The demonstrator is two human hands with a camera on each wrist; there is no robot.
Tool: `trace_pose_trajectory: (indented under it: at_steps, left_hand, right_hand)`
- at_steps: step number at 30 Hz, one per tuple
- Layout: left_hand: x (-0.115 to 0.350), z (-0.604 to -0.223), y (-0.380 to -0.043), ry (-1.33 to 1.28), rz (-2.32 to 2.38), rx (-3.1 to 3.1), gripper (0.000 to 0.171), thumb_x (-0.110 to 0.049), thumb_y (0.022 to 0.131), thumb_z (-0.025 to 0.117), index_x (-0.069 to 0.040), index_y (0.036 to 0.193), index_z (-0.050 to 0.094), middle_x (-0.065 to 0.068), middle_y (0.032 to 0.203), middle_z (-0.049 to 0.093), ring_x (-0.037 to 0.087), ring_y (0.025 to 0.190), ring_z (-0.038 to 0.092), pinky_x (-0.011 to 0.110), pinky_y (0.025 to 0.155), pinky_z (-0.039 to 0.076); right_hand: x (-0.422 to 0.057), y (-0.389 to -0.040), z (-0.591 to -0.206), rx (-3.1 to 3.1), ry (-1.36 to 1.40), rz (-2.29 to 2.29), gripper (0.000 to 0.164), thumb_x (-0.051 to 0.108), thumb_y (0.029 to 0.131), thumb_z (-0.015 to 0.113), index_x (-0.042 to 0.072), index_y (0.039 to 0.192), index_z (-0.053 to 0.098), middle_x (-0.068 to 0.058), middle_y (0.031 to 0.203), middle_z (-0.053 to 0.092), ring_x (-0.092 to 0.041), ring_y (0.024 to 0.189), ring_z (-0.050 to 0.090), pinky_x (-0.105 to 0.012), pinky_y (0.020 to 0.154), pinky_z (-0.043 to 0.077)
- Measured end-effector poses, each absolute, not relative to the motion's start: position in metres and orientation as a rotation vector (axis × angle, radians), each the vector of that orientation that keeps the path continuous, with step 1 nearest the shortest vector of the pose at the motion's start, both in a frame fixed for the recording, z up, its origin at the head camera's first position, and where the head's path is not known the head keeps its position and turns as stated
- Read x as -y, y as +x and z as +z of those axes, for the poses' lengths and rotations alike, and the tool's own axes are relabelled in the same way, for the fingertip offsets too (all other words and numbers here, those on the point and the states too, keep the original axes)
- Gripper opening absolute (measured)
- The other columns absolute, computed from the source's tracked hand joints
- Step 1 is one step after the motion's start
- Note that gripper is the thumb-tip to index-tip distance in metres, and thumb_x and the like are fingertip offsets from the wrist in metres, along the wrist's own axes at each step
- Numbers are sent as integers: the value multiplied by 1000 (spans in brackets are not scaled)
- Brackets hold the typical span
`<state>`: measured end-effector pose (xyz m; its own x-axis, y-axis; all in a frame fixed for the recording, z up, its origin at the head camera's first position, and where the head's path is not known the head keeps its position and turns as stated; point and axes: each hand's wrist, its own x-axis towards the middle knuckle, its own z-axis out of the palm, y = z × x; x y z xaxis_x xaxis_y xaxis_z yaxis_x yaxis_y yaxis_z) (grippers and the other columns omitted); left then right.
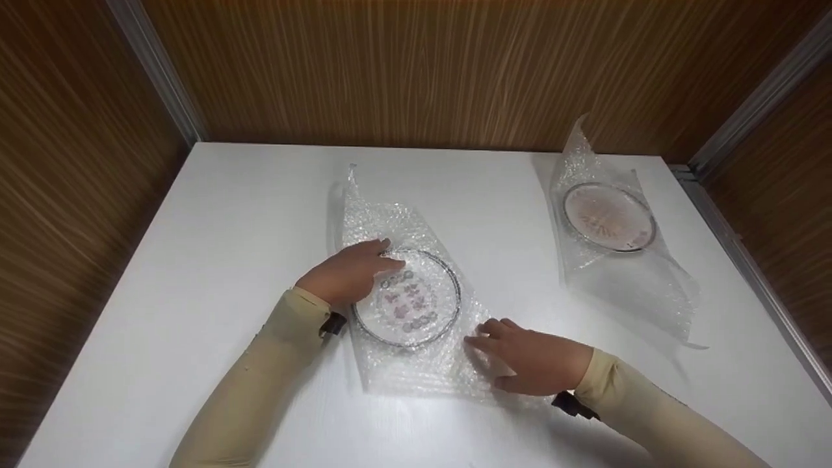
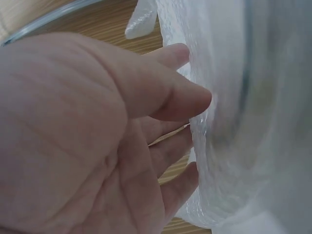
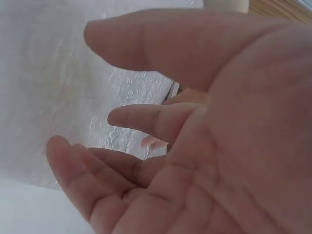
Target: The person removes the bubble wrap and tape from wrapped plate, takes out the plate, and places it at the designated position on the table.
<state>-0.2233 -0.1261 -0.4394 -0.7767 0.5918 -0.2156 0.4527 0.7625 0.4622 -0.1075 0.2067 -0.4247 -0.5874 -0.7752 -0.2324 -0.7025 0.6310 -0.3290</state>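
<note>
A round plate (image 1: 408, 304) with a dark rim and a pink and grey pattern lies with a sheet of clear bubble wrap (image 1: 383, 221) at the middle of the table. My left hand (image 1: 344, 272) rests at the plate's upper left rim, its fingers on the wrap. In the left wrist view its thumb and fingertips meet the edge of the wrap (image 2: 219, 170). Over the lower right part of the sheet, my right hand (image 1: 533, 361) has its fingers spread and loosely bent. Nothing shows between its thumb and fingers in the right wrist view.
To the right on the white table (image 1: 247, 214) lies a second round plate (image 1: 608, 218), pinkish, on another bubble wrap sheet (image 1: 650, 292) with a raised corner. Wood-grain panels (image 1: 416, 78) stand behind and at both sides.
</note>
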Motion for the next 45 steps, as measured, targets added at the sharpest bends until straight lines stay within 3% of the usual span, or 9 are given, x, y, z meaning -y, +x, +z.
trace_pose_trajectory:
  at_steps: [5,9,13,18,24,29,35,40,45]
  left_hand:
    - [122,-441,-223,871,570,-2608,53,-5,104,44,-23,153,53,22,167,25,38,156,21,49,126,18]
    - [118,-440,-220,897,500,-2617,52,-24,102,57,-21,153,53,24,167,23,39,156,17,51,126,15]
    - [114,-439,-215,904,426,-2610,68,-45,94,69,-21,154,50,22,169,20,38,157,14,52,126,13]
    - [111,-436,-206,905,418,-2596,87,-56,82,81,-19,154,50,23,169,18,39,157,14,54,126,15]
    - [106,-434,-199,875,369,-2607,99,-55,78,84,-16,158,43,23,170,15,37,158,10,56,126,12]
    - [99,-439,-197,815,322,-2639,109,-61,78,82,-19,164,29,21,171,9,35,159,5,57,126,9]
    - [93,-445,-194,749,321,-2703,116,-64,79,81,-20,167,19,19,171,11,35,159,8,57,126,12]
    - [86,-447,-195,696,313,-2792,111,-63,83,77,-14,166,21,23,169,19,40,156,18,60,122,23]
    - [91,-429,-193,581,340,-2825,93,-50,91,75,-9,162,32,26,165,27,45,150,29,62,113,36]
  right_hand:
    - [-203,-96,-423,-2440,-1251,-368,61,15,92,75,2,147,51,-17,137,53,-30,124,53,-40,101,52]
    - [-201,-88,-425,-2412,-1289,-414,56,15,93,75,4,144,54,-14,139,53,-27,125,53,-36,103,51]
    - [-199,-85,-428,-2299,-1319,-569,52,15,96,72,6,144,54,-14,145,50,-24,127,55,-32,102,51]
    - [-194,-86,-434,-2260,-1472,-707,47,11,97,70,7,141,57,-10,141,56,-21,127,57,-33,104,51]
    - [-177,-97,-437,-2655,-1498,-660,57,15,90,78,6,141,55,-12,140,56,-27,132,54,-41,108,49]
    - [-165,-118,-422,-2843,-1332,-639,76,27,87,84,6,151,48,-20,152,46,-37,141,45,-51,114,41]
    - [-152,-139,-409,-2900,-1130,-678,84,31,85,85,7,155,45,-21,155,44,-39,143,44,-52,114,40]
    - [-147,-139,-418,-2715,-1157,-509,93,33,84,86,1,158,38,-24,159,39,-47,146,37,-58,118,33]
    - [-152,-142,-425,-2672,-1173,-373,91,30,81,88,-2,154,42,-27,158,40,-48,146,37,-59,118,32]
